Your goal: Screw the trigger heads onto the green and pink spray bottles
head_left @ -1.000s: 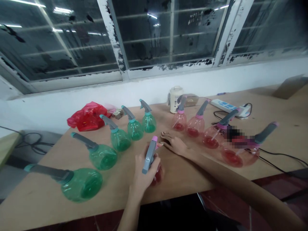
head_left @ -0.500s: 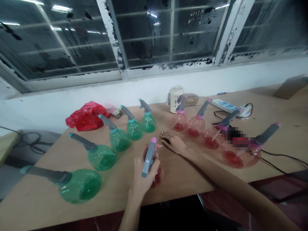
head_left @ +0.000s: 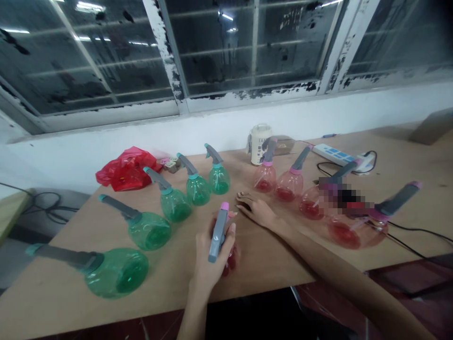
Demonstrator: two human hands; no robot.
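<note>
Head view: left grip [head_left: 209, 250] around pink bottle [head_left: 219, 232] near table edge [head_left: 262, 289], right grip [head_left: 260, 213] unclenched on bare tabletop [head_left: 274, 255]

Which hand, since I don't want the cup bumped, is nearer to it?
Right. The right hand lies on the table, on the near side of the cup and apart from it; the left hand, closer to the person and further left, holds a pink bottle.

Clock centred on person's left hand [head_left: 210, 252] | 8:30–12: rounded green plastic spray bottles [head_left: 175, 204] form a wall | 12–1: I see a gap between rows | 1–3: rounded pink plastic spray bottles [head_left: 289, 184] block | 2: right hand [head_left: 257, 212] bars passage | 4: bare brown wooden tabletop [head_left: 264, 269]
</note>
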